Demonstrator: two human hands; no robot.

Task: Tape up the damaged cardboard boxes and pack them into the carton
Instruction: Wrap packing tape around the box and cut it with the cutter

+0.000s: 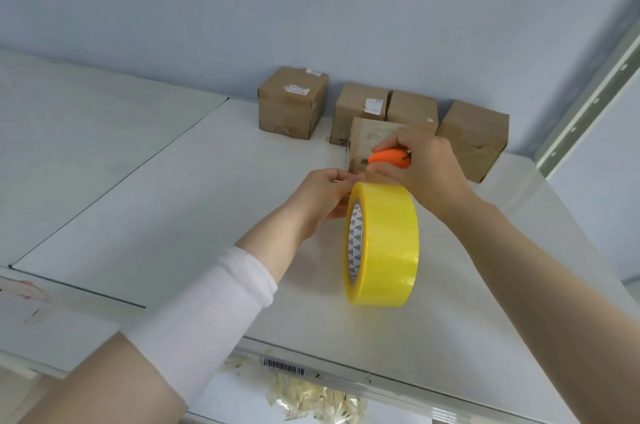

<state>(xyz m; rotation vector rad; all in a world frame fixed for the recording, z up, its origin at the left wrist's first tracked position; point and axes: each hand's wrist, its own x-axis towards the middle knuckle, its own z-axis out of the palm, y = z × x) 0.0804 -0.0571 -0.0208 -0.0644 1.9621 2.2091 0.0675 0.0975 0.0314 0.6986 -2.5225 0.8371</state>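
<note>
My left hand (325,195) pinches at the top edge of the tape roll (384,243), which stands on edge on the table (173,181). My right hand (426,167) grips an orange cutter (389,159) just above it. Five boxes (292,101) sit behind by the wall, one nearest my hands.

A "2" (317,375) beside the barcode label (282,367) — on the shelf edge (363,385).
</note>
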